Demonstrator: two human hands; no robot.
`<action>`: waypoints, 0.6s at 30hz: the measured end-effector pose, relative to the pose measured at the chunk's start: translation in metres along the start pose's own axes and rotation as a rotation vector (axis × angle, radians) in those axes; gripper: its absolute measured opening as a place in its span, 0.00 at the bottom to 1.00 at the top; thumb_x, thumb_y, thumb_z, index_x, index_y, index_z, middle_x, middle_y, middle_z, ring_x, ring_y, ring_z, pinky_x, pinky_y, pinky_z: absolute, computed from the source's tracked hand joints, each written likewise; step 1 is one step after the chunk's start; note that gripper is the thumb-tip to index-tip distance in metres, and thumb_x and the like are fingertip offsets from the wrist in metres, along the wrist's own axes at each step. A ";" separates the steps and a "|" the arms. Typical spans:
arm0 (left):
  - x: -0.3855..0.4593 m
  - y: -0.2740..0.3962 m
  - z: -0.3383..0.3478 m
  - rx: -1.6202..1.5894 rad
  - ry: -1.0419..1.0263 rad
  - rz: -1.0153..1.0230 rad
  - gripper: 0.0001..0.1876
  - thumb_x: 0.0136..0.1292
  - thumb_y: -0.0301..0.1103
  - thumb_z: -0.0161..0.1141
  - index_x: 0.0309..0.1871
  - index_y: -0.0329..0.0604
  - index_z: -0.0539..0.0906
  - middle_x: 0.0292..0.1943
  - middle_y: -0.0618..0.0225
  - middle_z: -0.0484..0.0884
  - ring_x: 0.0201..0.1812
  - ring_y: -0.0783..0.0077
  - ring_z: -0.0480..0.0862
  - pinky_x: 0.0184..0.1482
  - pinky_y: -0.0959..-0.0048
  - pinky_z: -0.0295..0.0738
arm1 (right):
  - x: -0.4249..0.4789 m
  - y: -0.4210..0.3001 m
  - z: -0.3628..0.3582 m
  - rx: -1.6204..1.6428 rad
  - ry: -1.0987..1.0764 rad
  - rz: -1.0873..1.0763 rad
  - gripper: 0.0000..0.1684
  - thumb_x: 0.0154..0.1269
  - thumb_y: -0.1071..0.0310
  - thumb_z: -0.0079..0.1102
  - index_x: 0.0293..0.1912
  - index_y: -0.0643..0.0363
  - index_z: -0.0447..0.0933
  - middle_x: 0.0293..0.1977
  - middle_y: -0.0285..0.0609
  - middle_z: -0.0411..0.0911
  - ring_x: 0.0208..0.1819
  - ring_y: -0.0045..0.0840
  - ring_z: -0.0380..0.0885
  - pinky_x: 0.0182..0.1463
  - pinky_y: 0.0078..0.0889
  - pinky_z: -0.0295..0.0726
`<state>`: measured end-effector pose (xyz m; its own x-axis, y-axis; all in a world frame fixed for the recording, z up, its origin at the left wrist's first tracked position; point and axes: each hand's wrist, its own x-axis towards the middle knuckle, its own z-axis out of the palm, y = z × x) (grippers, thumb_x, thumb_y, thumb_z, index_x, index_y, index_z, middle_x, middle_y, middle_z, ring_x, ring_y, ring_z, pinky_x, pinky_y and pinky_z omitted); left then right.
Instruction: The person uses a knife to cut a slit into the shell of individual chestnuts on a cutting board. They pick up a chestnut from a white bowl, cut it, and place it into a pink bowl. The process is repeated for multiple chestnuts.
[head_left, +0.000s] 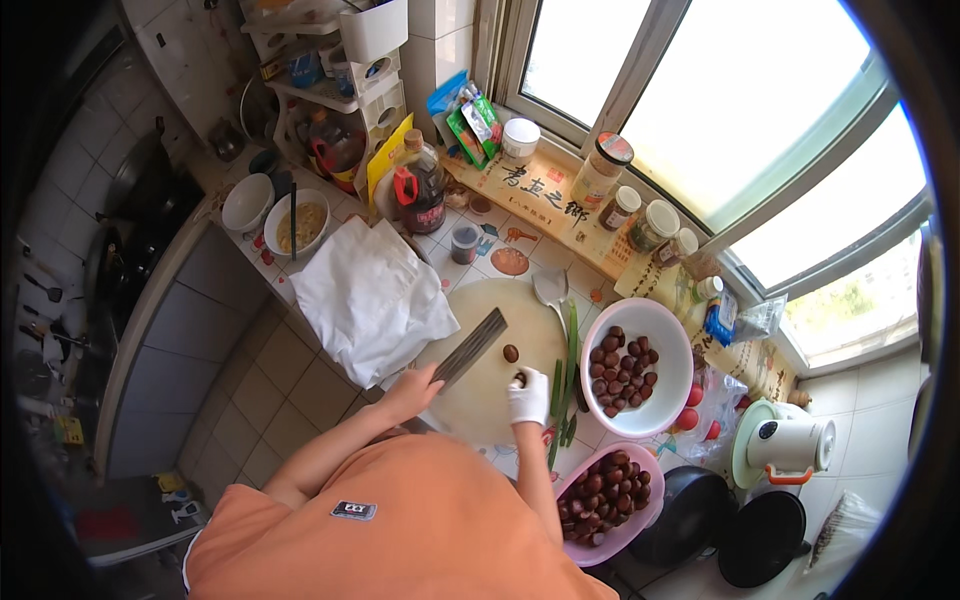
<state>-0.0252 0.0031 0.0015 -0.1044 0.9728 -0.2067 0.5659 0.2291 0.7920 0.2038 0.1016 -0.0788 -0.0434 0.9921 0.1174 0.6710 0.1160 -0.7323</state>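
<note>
My bare left hand (411, 391) grips a cleaver (472, 348) by its handle, with the dark blade slanting over a round cutting board (466, 409). To the right, my right hand (529, 397), in a white glove, holds a chestnut (520, 379) at its fingertips above the board. Another chestnut (511, 352) lies on the board between the blade and the glove. A white bowl with a pink rim (681, 375) holds many chestnuts. Nearer my body, a pink basin (654, 517) holds a larger heap of them. Green onions (572, 345) lie along the board's right edge.
A metal spatula (551, 286) leans at the board's far edge. White cloth (375, 300) covers the counter at left, near a bowl of food (320, 217) with chopsticks. A dark sauce bottle (421, 187) and several jars (654, 225) stand behind. Black pans (761, 538) are at lower right.
</note>
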 end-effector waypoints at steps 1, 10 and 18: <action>0.004 0.002 0.002 0.007 -0.038 0.018 0.12 0.70 0.34 0.57 0.40 0.34 0.70 0.31 0.42 0.80 0.38 0.35 0.80 0.36 0.48 0.71 | -0.009 0.007 0.019 -0.008 -0.011 0.002 0.13 0.53 0.76 0.59 0.41 0.60 0.82 0.36 0.54 0.79 0.42 0.45 0.78 0.51 0.44 0.77; 0.013 -0.011 0.027 0.077 -0.063 0.133 0.12 0.68 0.32 0.61 0.41 0.33 0.72 0.29 0.39 0.79 0.37 0.32 0.79 0.33 0.50 0.72 | -0.029 0.046 0.027 0.047 0.158 -0.011 0.16 0.66 0.73 0.61 0.53 0.60 0.79 0.46 0.54 0.73 0.48 0.45 0.75 0.56 0.38 0.75; 0.014 -0.001 0.022 0.219 -0.206 0.195 0.09 0.70 0.31 0.56 0.41 0.33 0.70 0.27 0.42 0.80 0.35 0.35 0.80 0.35 0.47 0.73 | -0.037 0.035 0.026 0.249 0.292 0.179 0.13 0.63 0.74 0.64 0.48 0.63 0.77 0.45 0.49 0.73 0.44 0.39 0.75 0.52 0.36 0.76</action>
<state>-0.0089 0.0157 -0.0150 0.1775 0.9650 -0.1929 0.7230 0.0051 0.6908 0.2093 0.0701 -0.1261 0.2935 0.9467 0.1326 0.4483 -0.0138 -0.8938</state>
